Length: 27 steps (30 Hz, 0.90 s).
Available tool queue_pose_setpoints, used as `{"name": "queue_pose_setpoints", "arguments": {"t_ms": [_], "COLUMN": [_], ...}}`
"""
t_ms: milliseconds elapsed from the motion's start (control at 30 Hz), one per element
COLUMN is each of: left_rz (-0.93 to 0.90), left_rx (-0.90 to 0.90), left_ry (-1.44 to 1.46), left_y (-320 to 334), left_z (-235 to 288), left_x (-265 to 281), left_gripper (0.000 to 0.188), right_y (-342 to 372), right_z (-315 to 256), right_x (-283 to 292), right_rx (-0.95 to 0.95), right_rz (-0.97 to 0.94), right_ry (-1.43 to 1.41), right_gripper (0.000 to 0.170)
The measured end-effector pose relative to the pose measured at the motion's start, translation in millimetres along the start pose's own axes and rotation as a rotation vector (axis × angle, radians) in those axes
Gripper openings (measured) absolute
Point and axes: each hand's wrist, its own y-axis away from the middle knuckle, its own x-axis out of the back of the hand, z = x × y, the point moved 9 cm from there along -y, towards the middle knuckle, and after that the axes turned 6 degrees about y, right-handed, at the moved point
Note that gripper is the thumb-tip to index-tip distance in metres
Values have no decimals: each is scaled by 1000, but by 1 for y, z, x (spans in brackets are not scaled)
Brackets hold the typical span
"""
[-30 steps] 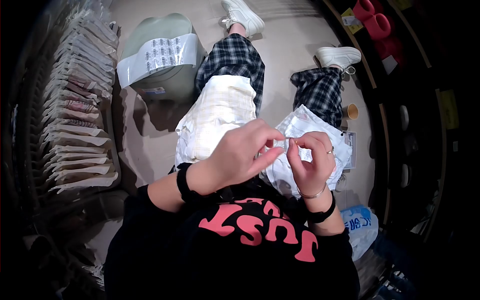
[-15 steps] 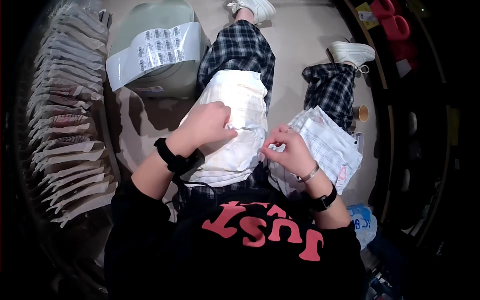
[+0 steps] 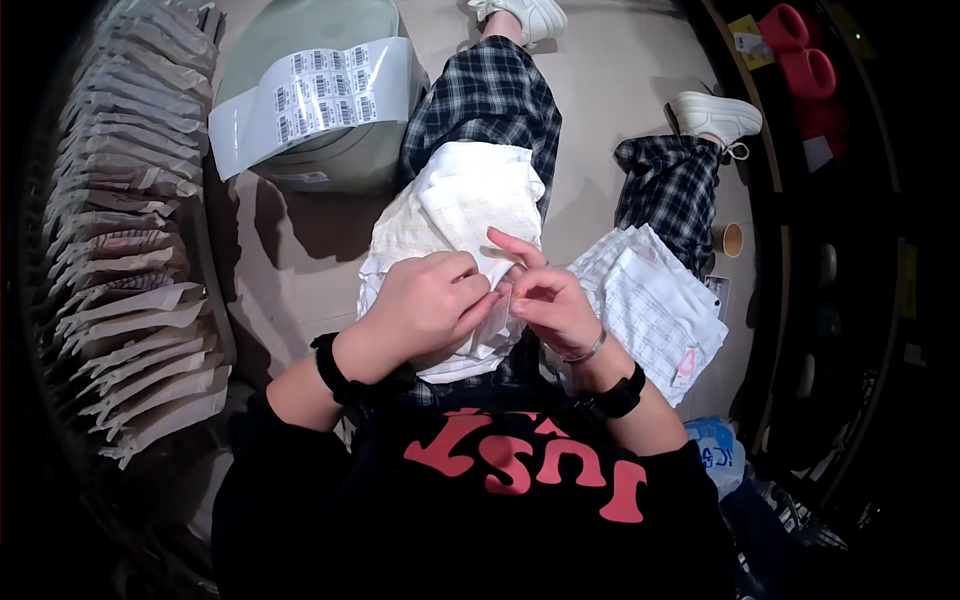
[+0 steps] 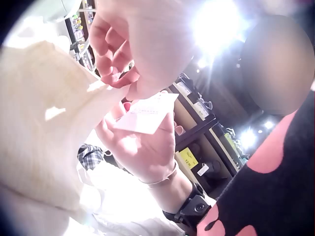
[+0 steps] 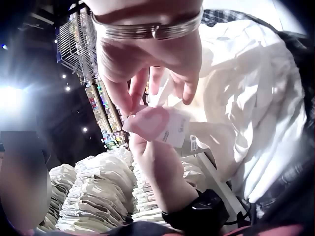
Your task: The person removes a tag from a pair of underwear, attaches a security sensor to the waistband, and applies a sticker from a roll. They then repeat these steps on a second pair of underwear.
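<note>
A folded white cloth (image 3: pixel 470 195) lies over the lap. My left hand (image 3: pixel 425 305) pinches its edge between thumb and curled fingers, which the left wrist view shows at the cloth's corner (image 4: pixel 110 93). Close beside it, my right hand (image 3: pixel 560 312) has thumb and forefinger together at a small paper tag; its other fingers are spread. In the right wrist view the tag (image 5: pixel 170 129) has a pink heart shape and hangs between both hands, its corner at the right hand's fingertips. Whatever joins tag and cloth is hidden.
A second white checked cloth pile (image 3: pixel 655 315) rests by the other leg. Barcode labels (image 3: pixel 320 95) lie over a grey-green bin (image 3: pixel 290 30). Packed garments (image 3: pixel 130 240) line the left side; a paper cup (image 3: pixel 730 240), plastic bag (image 3: pixel 715 450) and dark shelves are at the right.
Both hands have come together over the lap cloth after being apart half a second ago. My left hand has moved down and right, gathering the cloth's edge; its upper part is now folded differently.
</note>
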Motion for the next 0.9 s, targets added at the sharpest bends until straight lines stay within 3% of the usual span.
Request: {"name": "queue_pose_setpoints", "arguments": {"t_ms": [67,167,300,400,500,600,800,867,900], "left_rz": [-91,141,394,19,-217,-128,-271,-139,-73], "left_rx": [15,148,228,288,307,220,178,22,-56], "left_ry": [88,300,19,78,93,87,41,20,9], "left_y": [-1,-7,-19,-25,-28,-34,-38,-43,-43], "left_z": [0,-37,-81,-107,-116,-116,-112,-94,-84], "left_x": [-4,8,33,11,-11,-10,-18,-3,5], "left_gripper": [10,15,33,44,51,38,18,17,17], "right_y": [3,10,20,23,24,25,28,28,28], "right_z": [0,-4,-6,-7,-8,-10,-14,-16,-15], "right_x": [3,4,5,5,3,1,5,6,6], "right_rx": [25,69,59,38,50,67,122,131,88], "right_rz": [36,37,12,11,-22,-69,-40,-12,-23], "right_ry": [-63,-50,16,46,70,118,190,263,429], "right_gripper": [7,6,6,7,7,6,7,7,8]}}
